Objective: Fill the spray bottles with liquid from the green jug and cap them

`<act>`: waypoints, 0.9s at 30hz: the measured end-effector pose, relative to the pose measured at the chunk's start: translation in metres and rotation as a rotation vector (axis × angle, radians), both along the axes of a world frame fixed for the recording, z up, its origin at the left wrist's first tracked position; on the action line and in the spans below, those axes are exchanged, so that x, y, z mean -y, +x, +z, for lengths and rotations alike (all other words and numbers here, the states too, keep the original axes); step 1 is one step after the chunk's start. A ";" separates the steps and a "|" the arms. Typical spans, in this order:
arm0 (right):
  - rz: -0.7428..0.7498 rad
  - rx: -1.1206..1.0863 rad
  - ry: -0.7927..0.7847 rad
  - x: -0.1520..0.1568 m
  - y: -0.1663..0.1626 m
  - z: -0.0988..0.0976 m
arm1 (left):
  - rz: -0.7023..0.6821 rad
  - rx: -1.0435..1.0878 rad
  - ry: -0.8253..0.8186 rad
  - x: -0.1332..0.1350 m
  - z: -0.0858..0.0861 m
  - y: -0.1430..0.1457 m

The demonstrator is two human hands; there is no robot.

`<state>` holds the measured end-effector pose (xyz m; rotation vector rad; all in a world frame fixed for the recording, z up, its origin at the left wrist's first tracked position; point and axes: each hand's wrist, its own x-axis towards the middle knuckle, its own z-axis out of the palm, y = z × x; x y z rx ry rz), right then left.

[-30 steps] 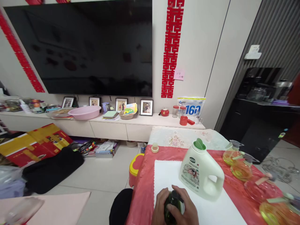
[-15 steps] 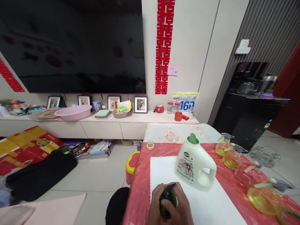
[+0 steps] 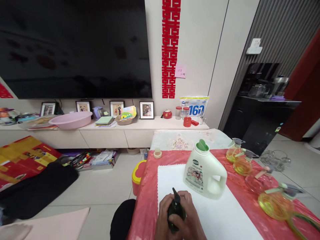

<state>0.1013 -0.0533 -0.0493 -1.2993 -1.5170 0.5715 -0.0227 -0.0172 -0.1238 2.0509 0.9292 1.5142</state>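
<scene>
A dark green pump bottle (image 3: 175, 209) is held close to me over the white mat, its black nozzle pointing up and away. My left hand (image 3: 163, 213) wraps its left side. My right hand (image 3: 188, 213) grips the right side, with a thumb across the bottle's front. Beyond the hands stands a large pale green detergent jug (image 3: 203, 173), upright, with a green spout in its uncapped mouth. A small cream cap (image 3: 157, 153) rests on the red tablecloth to the far left of the jug. The pump bottle's base is hidden by my fingers.
Several clear pump bottles with yellow liquid (image 3: 276, 204) line the right side of the red tablecloth (image 3: 143, 206). The white mat (image 3: 220, 216) lies under the jug. A yellow-and-red stool (image 3: 138, 175) stands left of the table; a long cabinet (image 3: 105, 138) runs behind.
The pump bottle has been tipped or turned so that its nozzle now points upward and away. Both hands stay around it. The camera view has shifted slightly.
</scene>
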 end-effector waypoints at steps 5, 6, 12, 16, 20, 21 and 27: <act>-0.088 -0.006 -0.004 0.002 -0.005 0.005 | 0.035 -0.021 0.036 0.002 0.007 0.000; -0.073 -0.011 -0.007 0.003 -0.004 0.006 | 0.038 -0.023 0.041 0.003 0.009 0.000; 0.010 -0.068 -0.052 0.009 0.007 0.021 | 0.006 -0.028 0.006 0.006 0.017 0.002; 0.075 -0.065 -0.068 0.008 0.005 0.033 | -0.036 -0.039 -0.024 0.005 0.024 0.000; -0.079 -0.010 -0.106 0.005 -0.004 0.037 | -0.056 -0.049 -0.047 0.005 0.027 -0.001; -0.112 0.004 -0.109 0.005 -0.005 0.036 | -0.055 -0.046 -0.050 0.005 0.027 -0.001; -0.096 0.010 -0.052 0.010 -0.002 0.031 | -0.038 -0.060 -0.055 0.007 0.022 -0.001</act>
